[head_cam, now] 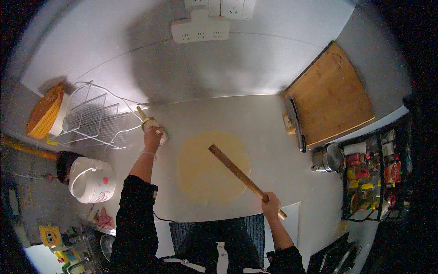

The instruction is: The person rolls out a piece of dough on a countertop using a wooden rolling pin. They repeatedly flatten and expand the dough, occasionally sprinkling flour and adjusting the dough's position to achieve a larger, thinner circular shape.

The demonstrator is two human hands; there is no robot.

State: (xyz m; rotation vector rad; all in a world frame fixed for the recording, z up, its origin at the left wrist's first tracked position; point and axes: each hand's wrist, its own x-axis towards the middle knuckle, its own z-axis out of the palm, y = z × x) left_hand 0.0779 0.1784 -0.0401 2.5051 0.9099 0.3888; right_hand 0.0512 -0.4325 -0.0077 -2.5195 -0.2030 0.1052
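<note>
My right hand (272,205) is closed around the lower end of a wooden rolling pin (239,171). The pin slants up and left, its far end over a thin, round sheet of yellowish dough (202,174) on the pale counter. Left of the dough, near the back wall, my left hand (152,137) rests at an object with a pale, speckled body (164,138) and a tan handle (140,112), perhaps a brush or small sack; its kind cannot be told. The fingers curl over its top, covering part of it.
A white wire rack (99,116) and an orange basket (48,113) stand at the left, above a white plastic bucket (92,179). At the right are a wooden cutting board (332,99), a black-handled knife (297,126), a metal pot (330,159) and a rack of packets (373,178).
</note>
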